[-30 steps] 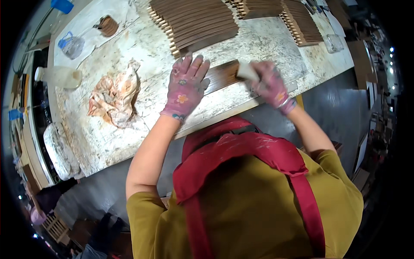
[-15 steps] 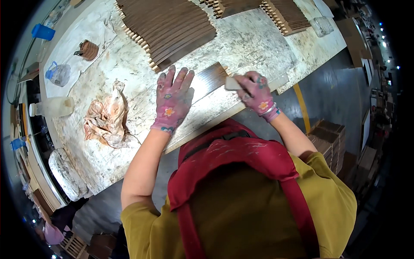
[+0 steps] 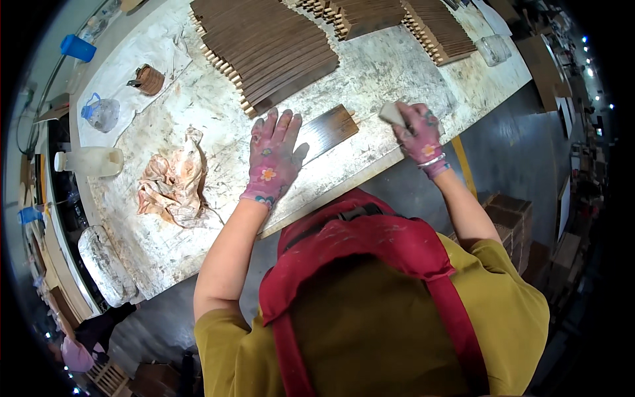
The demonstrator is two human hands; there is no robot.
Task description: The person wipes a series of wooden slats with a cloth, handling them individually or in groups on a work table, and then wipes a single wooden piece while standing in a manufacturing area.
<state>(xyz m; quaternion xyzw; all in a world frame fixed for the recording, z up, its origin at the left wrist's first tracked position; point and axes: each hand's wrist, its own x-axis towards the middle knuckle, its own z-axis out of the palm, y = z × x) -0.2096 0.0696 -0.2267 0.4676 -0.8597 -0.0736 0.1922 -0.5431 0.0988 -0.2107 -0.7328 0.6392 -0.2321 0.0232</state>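
Note:
A dark brown wooden slat (image 3: 333,132) with a pale dowel at its right end lies near the table's front edge. My left hand (image 3: 274,149), in a pink flowered glove, presses flat on its left end with fingers spread. Past the slat's right end, my right hand (image 3: 419,134), gloved alike, grips a small pale block (image 3: 392,114), perhaps a sanding pad. That block is apart from the slat, and its underside is hidden.
Brown slats with dowel ends (image 3: 268,49) are stacked at the back, beside two more stacks. A stained cloth (image 3: 173,182), a plastic bottle (image 3: 92,161), a jug (image 3: 102,114) and a brown cup (image 3: 147,80) stand left. A glass jar (image 3: 493,50) is far right.
My right hand has moved right with the pale block, away from the slat's end. My left hand stays on the slat. The whole view has shifted slightly.

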